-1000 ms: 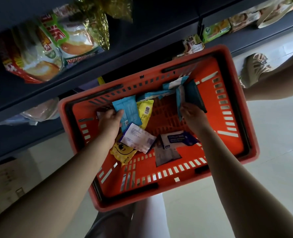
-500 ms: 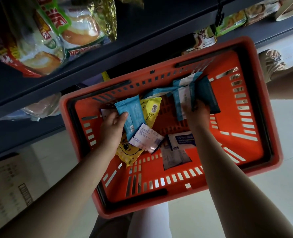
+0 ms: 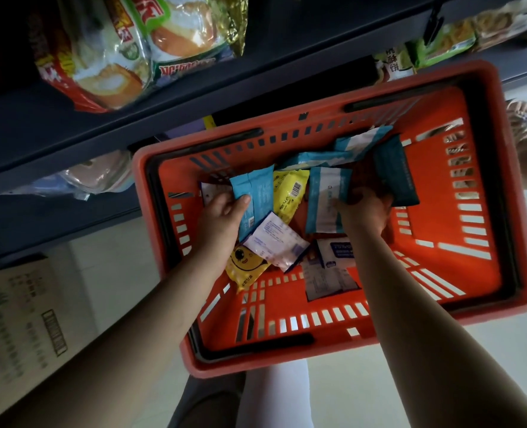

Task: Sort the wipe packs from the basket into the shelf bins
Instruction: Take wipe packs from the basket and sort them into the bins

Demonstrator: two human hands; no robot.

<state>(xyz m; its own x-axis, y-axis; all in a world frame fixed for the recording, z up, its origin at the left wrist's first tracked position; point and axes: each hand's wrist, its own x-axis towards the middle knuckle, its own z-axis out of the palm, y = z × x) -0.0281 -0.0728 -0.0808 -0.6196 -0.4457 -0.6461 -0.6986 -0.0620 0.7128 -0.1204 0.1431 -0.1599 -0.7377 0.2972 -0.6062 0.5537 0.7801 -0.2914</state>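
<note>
Inside the orange basket (image 3: 426, 168): loose wipe packs lie heaped toward its far-left part.
Left grip (image 3: 222, 220): thumb and fingers curled round a blue pack (image 3: 256, 193), which overlaps a yellow pack (image 3: 288, 193).
Right grip (image 3: 365, 211): pinching a blue-and-white pack (image 3: 324, 205); a dark teal pack (image 3: 395, 174) stands just beside it.
Beneath the hands: a white pack (image 3: 271, 242) and a white-and-navy pack (image 3: 333, 251).
Beyond the basket: a dark shelf (image 3: 287, 66) holding snack bags (image 3: 126, 50).
Floor, left: a cardboard box (image 3: 18, 319).

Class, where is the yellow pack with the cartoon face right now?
Head view: the yellow pack lies in the orange basket, left of centre, just below the left hand, partly under a white pack.
</note>
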